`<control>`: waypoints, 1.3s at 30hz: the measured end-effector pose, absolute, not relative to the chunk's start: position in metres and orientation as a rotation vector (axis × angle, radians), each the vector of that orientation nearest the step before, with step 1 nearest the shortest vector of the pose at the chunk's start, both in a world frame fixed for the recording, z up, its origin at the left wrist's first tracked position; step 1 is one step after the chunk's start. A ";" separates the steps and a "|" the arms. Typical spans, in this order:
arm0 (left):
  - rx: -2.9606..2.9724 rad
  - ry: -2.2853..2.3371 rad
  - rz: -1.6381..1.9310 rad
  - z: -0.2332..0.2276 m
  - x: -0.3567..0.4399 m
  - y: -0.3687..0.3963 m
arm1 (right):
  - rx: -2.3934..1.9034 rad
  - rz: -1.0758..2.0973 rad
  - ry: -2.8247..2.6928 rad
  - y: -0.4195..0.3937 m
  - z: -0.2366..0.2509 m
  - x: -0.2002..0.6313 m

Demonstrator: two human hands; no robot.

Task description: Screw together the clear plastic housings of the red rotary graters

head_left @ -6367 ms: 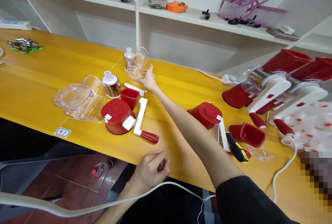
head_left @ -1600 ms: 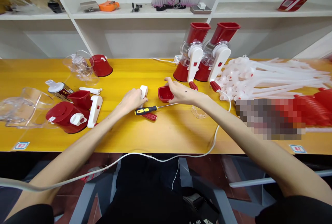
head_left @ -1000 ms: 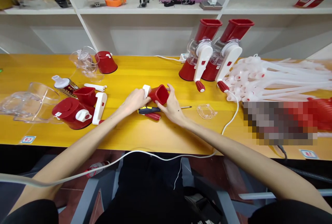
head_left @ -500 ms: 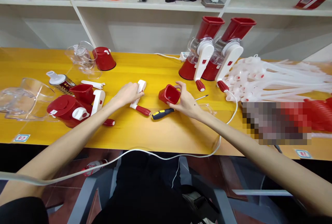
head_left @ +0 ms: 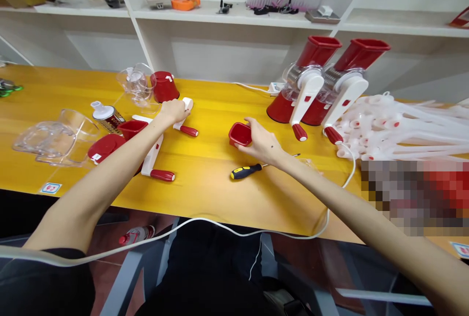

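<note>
The fingers of the left hand (head_left: 172,110) are curled over the white upper end of a crank handle (head_left: 184,123), whose red grip points toward 4 o'clock and lies on the yellow table (head_left: 212,189). The fingers of the right hand (head_left: 262,142) are spread and laid against the right wall and near rim of a red hopper cup (head_left: 240,134), which stands on the table with its opening upward; whether it is gripped or only touched cannot be told.

A yellow-and-black screwdriver (head_left: 246,171) lies at 6 o'clock of the cup, just below the right hand. At 10 o'clock of the left hand, a red base (head_left: 164,86) is seen beside a clear housing (head_left: 136,80). At 8 o'clock of that hand, a grater drum (head_left: 107,115), a second red cup (head_left: 131,128) and a second crank handle (head_left: 156,162) are grouped. Two assembled red graters (head_left: 322,86) stand at 2 o'clock of the right hand, with a pile of white plastic parts (head_left: 403,125) at 3 o'clock.
</note>
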State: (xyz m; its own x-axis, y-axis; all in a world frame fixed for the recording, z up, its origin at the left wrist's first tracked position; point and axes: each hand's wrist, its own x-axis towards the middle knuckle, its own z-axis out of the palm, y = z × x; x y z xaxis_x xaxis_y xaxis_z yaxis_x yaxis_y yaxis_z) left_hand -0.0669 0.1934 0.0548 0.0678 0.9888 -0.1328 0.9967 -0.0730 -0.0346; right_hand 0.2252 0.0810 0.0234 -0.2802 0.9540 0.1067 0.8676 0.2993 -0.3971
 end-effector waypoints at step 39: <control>2.203 2.332 -0.021 0.086 -0.085 0.200 | -1.337 0.604 -2.217 0.237 0.014 0.077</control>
State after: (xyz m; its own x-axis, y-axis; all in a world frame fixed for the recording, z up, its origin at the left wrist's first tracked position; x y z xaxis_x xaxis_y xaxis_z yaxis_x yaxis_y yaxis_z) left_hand -0.0855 0.1999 0.0859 -0.0558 0.9977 0.0392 0.9968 0.0579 -0.0552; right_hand 0.0771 0.2368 0.0139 -0.4086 0.8963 0.1721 0.6850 0.4258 -0.5911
